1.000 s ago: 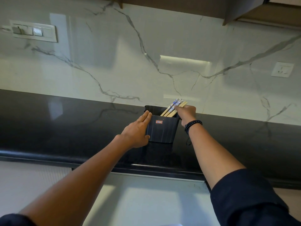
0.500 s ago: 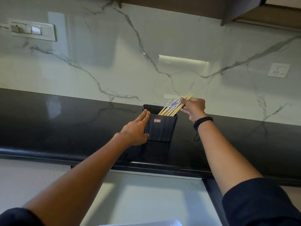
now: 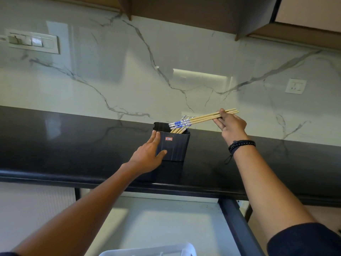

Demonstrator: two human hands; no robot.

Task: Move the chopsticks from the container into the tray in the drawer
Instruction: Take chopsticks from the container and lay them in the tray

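Note:
A dark ribbed container [image 3: 175, 146] with a small red label stands on the black countertop [image 3: 73, 141]. My left hand [image 3: 149, 154] rests flat against its left side, steadying it. My right hand [image 3: 230, 124] grips a bundle of wooden chopsticks [image 3: 199, 120] with blue-and-white patterned ends, held nearly level above and right of the container, clear of its rim. More chopsticks [image 3: 178, 130] still lean inside the container. A white tray [image 3: 147, 251] shows at the bottom edge, inside the open drawer [image 3: 166, 218].
A marble backsplash rises behind the counter, with a switch panel [image 3: 33, 42] at the left and a socket [image 3: 295, 86] at the right. Dark wall cabinets [image 3: 203, 13] hang overhead. The drawer's dark right side rail [image 3: 238, 228] runs toward me.
My right hand has drawn the chopstick bundle up and to the right, out of the container. My left hand stays on the container's side.

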